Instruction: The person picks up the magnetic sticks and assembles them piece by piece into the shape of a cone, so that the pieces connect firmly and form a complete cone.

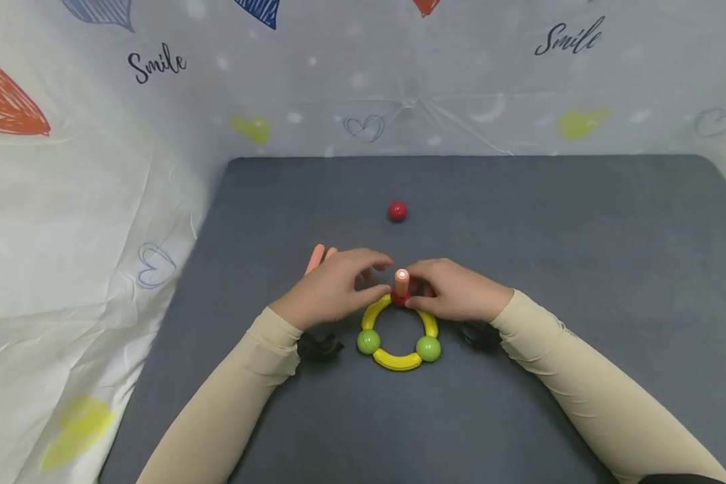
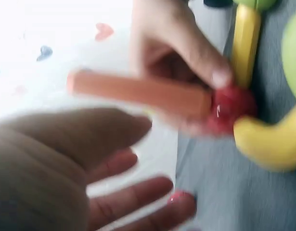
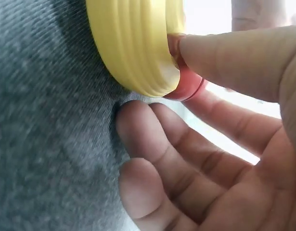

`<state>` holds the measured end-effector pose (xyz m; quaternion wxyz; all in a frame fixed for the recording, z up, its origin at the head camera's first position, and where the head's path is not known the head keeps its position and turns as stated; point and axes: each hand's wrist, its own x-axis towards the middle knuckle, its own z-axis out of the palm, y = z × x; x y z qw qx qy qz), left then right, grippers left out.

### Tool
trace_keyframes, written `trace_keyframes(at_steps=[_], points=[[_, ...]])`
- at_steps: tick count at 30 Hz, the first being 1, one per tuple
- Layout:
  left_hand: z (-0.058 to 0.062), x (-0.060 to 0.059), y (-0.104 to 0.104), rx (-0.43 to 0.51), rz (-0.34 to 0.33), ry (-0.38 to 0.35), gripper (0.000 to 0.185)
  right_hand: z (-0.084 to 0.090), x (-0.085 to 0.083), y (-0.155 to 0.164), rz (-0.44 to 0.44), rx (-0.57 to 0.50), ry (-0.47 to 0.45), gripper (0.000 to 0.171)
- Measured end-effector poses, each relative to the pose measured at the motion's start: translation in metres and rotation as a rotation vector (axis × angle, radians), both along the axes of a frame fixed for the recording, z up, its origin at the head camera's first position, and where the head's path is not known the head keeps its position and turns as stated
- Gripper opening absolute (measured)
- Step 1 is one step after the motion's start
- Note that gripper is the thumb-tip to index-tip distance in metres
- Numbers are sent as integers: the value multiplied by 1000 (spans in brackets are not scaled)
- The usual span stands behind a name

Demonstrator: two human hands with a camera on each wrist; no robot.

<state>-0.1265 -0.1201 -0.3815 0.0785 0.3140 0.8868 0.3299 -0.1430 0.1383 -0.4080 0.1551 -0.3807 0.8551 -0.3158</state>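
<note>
Grey felt tabletop [image 1: 581, 269] lying under white sheet [image 1: 66, 235] printed with hearts and "Smile". Ring [image 1: 399, 336] of yellow arcs and green balls sitting near front edge. Right hand [image 1: 456, 290] pinching red ball [image 1: 401, 298] bearing upright orange stick [image 1: 402, 282]. Left hand [image 1: 333, 286] hovering spread beside stick. Spare ball [image 1: 396, 211] lying farther back.

1. The dark grey woven cloth mat [image 1: 581, 269] looks matt and rough, its twill weave plain in the right wrist view.
2. On that mat, the yellow curved plastic segments [image 1: 396, 361] are ribbed and faintly shiny.
3. The green plastic balls [image 1: 428, 348] and red glossy ball [image 1: 396, 211] are smooth.
4. The orange matt stick [image 2: 138, 92] looks smooth.
5. Behind the mat, the white printed sheet [image 1: 66, 235] is thin and creased.
</note>
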Motion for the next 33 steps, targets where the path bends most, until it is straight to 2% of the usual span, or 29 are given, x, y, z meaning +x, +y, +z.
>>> trace_keyframes(at_steps=[4,8,12,15,17,19,22,25,29,33], points=[[-1,-5,-14,-141,203,-2,40,-2,1,3,-32,-4,5,16],[-1,-12,-26,-225,353,42,35,-4,-1,9,-67,-35,-38,15],[-5,-13,-28,-309,425,48,16,-5,-1,19,-118,-57,-128,16],[-11,-11,-21,-360,468,36,33,-6,-1,26,-134,-61,-172,19],[-14,-10,-15,-389,499,47,38,-8,0,29,-123,-71,-166,19],[-16,-8,-11,-409,528,62,35,-9,0,31,-106,-88,-144,19],[-18,-7,-8,-425,544,64,27,-9,1,33,-97,-106,-104,19],[-17,-8,-7,-422,525,42,31,-10,2,36,-111,-110,-87,22],[-13,-8,-6,-401,468,-27,37,-12,4,40,-140,-105,-82,22],[-9,-7,-5,-364,427,-117,30,-13,5,43,-172,-101,-110,22]])
